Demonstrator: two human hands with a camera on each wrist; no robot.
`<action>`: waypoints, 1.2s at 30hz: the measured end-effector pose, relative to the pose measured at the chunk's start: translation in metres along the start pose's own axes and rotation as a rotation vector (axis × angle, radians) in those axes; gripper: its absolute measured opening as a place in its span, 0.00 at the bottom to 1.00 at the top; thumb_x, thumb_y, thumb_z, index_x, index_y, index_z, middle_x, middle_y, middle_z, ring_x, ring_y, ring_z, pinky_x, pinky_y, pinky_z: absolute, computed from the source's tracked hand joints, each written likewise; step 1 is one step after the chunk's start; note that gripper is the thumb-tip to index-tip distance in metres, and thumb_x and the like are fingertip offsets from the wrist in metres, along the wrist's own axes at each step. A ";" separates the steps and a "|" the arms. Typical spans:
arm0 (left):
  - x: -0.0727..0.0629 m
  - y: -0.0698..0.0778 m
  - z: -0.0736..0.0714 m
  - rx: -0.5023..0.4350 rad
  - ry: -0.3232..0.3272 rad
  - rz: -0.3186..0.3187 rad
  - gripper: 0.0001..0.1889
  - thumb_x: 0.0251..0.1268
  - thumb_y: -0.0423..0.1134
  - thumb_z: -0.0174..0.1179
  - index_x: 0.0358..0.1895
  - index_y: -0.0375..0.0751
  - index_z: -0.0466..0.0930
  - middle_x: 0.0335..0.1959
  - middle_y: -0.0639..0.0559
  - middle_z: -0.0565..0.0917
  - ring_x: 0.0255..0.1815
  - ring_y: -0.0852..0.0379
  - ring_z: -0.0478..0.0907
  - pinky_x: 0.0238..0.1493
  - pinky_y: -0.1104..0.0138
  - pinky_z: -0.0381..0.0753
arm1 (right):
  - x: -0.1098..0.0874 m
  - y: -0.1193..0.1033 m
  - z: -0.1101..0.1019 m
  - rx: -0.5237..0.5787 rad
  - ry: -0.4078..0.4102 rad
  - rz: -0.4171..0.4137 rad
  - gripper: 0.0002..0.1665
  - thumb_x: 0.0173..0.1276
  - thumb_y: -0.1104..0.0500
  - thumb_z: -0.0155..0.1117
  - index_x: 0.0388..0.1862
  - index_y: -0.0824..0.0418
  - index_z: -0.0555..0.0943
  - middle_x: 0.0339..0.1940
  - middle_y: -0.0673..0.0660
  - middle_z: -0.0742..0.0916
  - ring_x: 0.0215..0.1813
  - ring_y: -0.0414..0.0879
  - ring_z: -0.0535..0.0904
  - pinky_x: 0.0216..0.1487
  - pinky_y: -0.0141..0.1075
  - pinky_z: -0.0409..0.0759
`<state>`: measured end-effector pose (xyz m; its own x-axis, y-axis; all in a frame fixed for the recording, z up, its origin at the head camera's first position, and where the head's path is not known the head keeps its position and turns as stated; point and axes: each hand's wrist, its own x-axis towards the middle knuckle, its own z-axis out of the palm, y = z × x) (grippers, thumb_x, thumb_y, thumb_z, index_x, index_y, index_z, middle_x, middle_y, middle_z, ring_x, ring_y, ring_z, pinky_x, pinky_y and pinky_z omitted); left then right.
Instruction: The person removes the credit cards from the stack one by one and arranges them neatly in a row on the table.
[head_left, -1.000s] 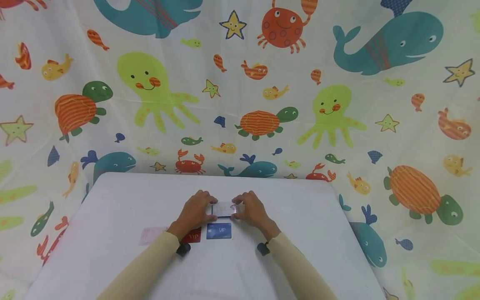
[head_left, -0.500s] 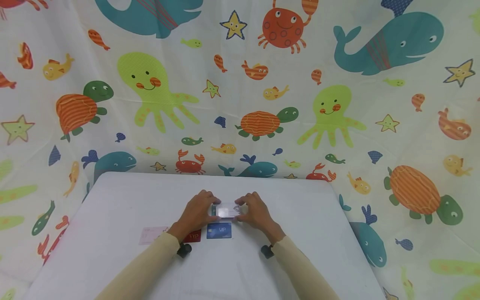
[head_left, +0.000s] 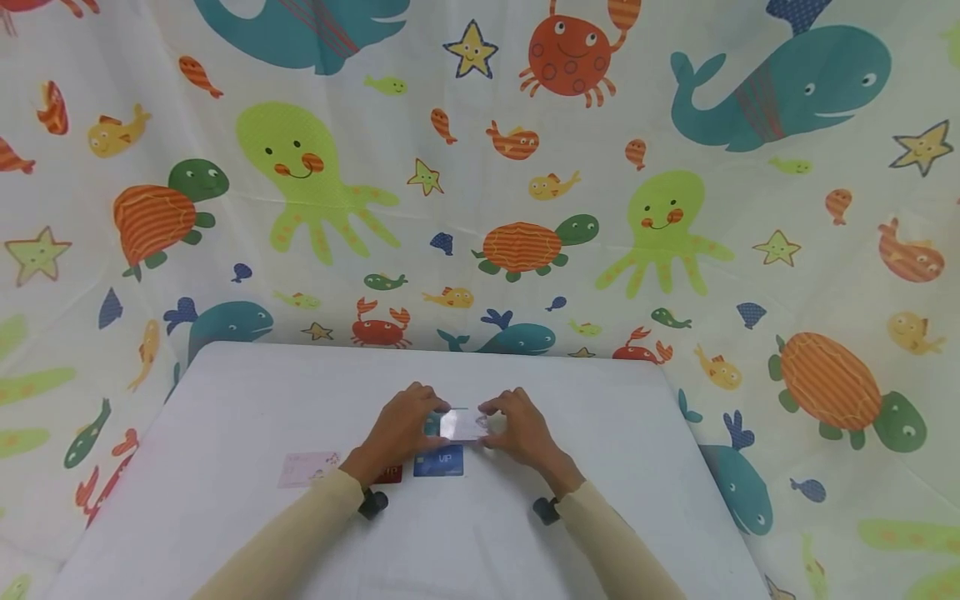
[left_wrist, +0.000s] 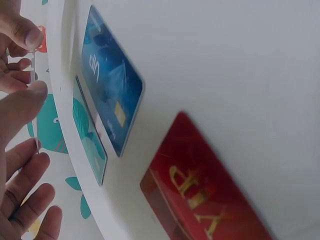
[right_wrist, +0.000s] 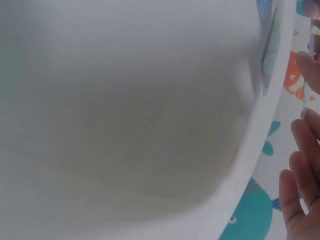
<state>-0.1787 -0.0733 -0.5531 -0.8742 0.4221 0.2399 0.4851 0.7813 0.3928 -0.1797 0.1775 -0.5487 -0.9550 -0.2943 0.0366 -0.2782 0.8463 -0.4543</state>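
Note:
Both hands pinch a thin pale, glossy card (head_left: pixel 463 425) by its opposite ends, thumbs at the near side and fingertips at the far side. My left hand (head_left: pixel 405 425) has its left end and my right hand (head_left: pixel 522 429) its right end. In the left wrist view the held card (left_wrist: pixel 34 125) shows edge-on, raised off the table. Below it a teal card (left_wrist: pixel 89 135) lies on the table beside a blue VIP card (left_wrist: pixel 112 80). A red VIP card (left_wrist: pixel 202 187) lies closer; in the head view my left wrist partly covers it.
A pale pink card (head_left: pixel 309 469) lies on the white table (head_left: pixel 615 467), left of the red one. Behind the table's far edge hangs a curtain (head_left: pixel 480 200) printed with sea animals. A small dark camera sits on each wrist.
Both hands have moved slightly right with the pale card. More of the teal card now shows at its left side. The cards on the table have stayed in place.

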 end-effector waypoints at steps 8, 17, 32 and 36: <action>-0.003 0.008 0.004 -0.011 -0.012 0.022 0.29 0.50 0.55 0.84 0.57 0.50 0.91 0.50 0.52 0.90 0.50 0.56 0.80 0.58 0.58 0.88 | -0.011 0.006 -0.003 0.018 -0.009 -0.008 0.29 0.57 0.48 0.87 0.58 0.47 0.89 0.52 0.47 0.88 0.56 0.44 0.76 0.66 0.45 0.84; -0.005 0.014 0.011 -0.039 -0.005 0.050 0.28 0.51 0.56 0.83 0.55 0.51 0.91 0.51 0.54 0.89 0.50 0.58 0.81 0.56 0.61 0.89 | -0.022 0.012 -0.007 0.020 0.003 -0.011 0.30 0.56 0.48 0.87 0.58 0.47 0.89 0.50 0.46 0.88 0.54 0.42 0.76 0.63 0.43 0.86; -0.006 0.025 0.023 -0.023 -0.015 0.080 0.29 0.52 0.57 0.83 0.57 0.51 0.90 0.51 0.55 0.90 0.51 0.57 0.82 0.56 0.61 0.89 | -0.037 0.023 -0.010 0.022 -0.005 -0.021 0.29 0.56 0.48 0.87 0.57 0.48 0.89 0.48 0.46 0.86 0.53 0.41 0.75 0.59 0.42 0.86; -0.006 0.027 0.025 -0.028 -0.020 0.083 0.29 0.51 0.57 0.83 0.57 0.51 0.91 0.51 0.55 0.90 0.51 0.57 0.82 0.56 0.60 0.89 | -0.040 0.025 -0.011 0.004 0.003 -0.027 0.28 0.56 0.49 0.88 0.56 0.47 0.89 0.46 0.45 0.86 0.52 0.41 0.75 0.57 0.40 0.85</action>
<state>-0.1609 -0.0429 -0.5655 -0.8309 0.4944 0.2554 0.5564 0.7299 0.3971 -0.1496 0.2157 -0.5518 -0.9476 -0.3154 0.0517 -0.3033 0.8365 -0.4563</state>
